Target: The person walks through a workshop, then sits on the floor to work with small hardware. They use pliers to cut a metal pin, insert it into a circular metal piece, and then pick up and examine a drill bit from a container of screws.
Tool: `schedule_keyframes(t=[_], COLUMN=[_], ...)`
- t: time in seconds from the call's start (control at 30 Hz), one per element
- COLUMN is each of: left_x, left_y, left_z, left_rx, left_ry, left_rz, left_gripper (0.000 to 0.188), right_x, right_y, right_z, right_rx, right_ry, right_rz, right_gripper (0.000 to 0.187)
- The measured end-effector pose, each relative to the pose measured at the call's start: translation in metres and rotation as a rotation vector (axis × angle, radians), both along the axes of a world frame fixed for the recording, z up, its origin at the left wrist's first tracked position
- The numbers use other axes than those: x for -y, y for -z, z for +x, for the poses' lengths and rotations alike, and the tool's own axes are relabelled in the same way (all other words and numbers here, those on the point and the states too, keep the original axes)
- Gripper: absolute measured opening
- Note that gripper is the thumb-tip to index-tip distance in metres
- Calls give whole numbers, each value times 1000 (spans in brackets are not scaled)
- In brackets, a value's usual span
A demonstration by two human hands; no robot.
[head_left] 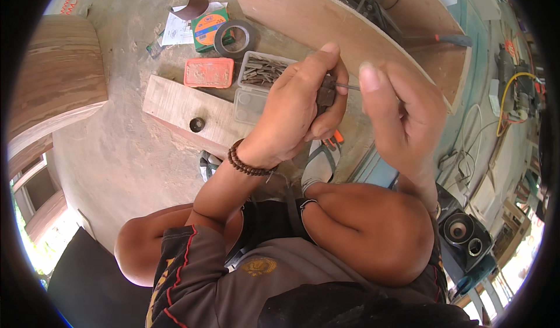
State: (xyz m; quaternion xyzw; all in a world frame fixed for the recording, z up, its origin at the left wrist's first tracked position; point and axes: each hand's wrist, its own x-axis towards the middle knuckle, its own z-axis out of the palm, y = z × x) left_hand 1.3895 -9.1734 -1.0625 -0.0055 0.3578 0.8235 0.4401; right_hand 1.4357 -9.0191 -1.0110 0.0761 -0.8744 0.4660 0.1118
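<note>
Right of centre, the left hand (296, 102) curls its fingers around a dark block (326, 94), while the right hand (402, 106) pinches a thin metal rod (350, 87) (one end hidden by the thumb) that reaches the block. Beyond, at upper centre, sits a clear box (256, 87) of metal pieces (265, 71); farther, at upper left, a tape roll (234, 54) overlaps a green carton (210, 29).
</note>
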Motion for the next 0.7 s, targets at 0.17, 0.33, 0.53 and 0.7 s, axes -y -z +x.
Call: schedule_keyframes(t=[0.17,0.33,0.53,0.7], left_x=[0,4,9,10], left_y=[-3,-7,-7,-9], left_z=[-3,-6,-8,-8], left_rx=[28,31,55,-165], left_ry=[11,31,39,-147], left_rz=[100,139,136,-93], left_gripper=[44,44,44,49], right_x=[-1,-3,-8,-15], right_y=[-4,-5,-3,7], right_z=[-7,-11,-17,-24], right_rx=[-157,-295,-471,-698], right_ry=[-58,-161,-242,-277], right_rz=[119,223,396,579], right_gripper=[28,22,23,32])
